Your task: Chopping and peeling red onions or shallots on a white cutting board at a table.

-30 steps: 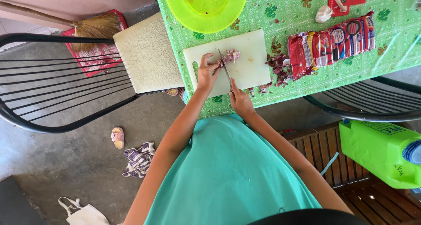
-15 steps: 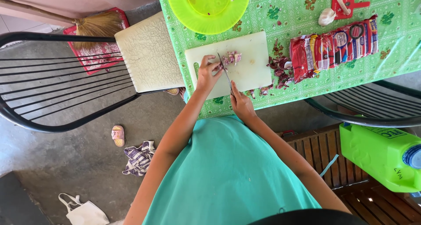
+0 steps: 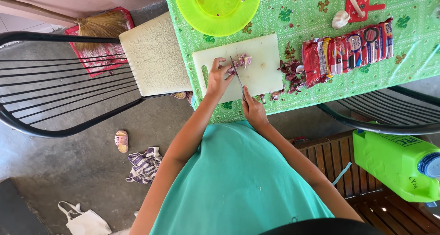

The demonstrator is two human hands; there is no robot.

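Observation:
A white cutting board (image 3: 261, 74) lies on a table with a green patterned cloth (image 3: 311, 12). On the board sits a small heap of chopped purple onion (image 3: 242, 60). My right hand (image 3: 253, 110) grips the handle of a knife (image 3: 237, 76), its blade pointing up across the board toward the heap. My left hand (image 3: 216, 77) rests on the board just left of the blade, fingertips at the onion pieces. A lime-green plate (image 3: 215, 8) with a few onion bits stands beyond the board.
Purple onion peels (image 3: 291, 74) lie right of the board, beside a row of red snack packets (image 3: 348, 44). A garlic bulb (image 3: 340, 18) sits farther back. Black metal chairs (image 3: 55, 83) flank me; a green jug (image 3: 398, 161) stands on a wooden crate at right.
The knife blade and both hands have shifted slightly on the board while chopping the onion; the view has drifted a little.

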